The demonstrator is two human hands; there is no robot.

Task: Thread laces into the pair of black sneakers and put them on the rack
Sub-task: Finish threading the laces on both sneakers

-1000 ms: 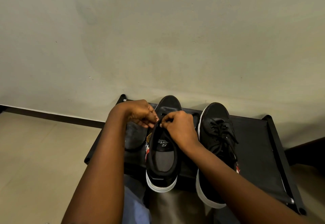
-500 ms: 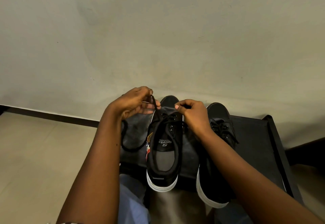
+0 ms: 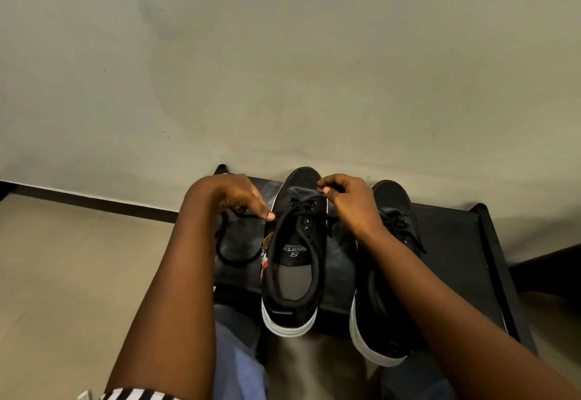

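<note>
Two hands on one lace [image 3: 231,255]: left hand [image 3: 234,195] pinches its looped end, right hand [image 3: 349,198] pinches the other; unfinished sneaker [image 3: 292,258] sits between them on the rack [image 3: 456,242], laced sneaker [image 3: 390,211] under the right wrist; lacing step midway; next likely feed upper eyelets

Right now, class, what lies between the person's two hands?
In the head view, the laced front of the left sneaker lies between the left hand and the right hand.
</note>
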